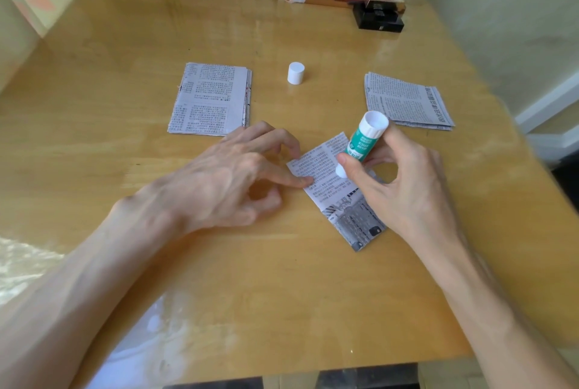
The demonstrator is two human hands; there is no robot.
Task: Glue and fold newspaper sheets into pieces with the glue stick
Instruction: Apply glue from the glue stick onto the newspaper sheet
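your left grip [225, 175], open, pins the newspaper piece [317, 166] mid-tabletop [282, 279] with one fingertip: press firmly while your right grip [404, 191], wrapped round the glue stick [363, 141], sweeps glue lightly to the edge.

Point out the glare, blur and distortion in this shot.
Head view: bright glare whitens the table at its near-left edge; the left hand looks softly blurred, while the glue stick in the right hand is crisper; the wide-angle lens bows the table's edges.
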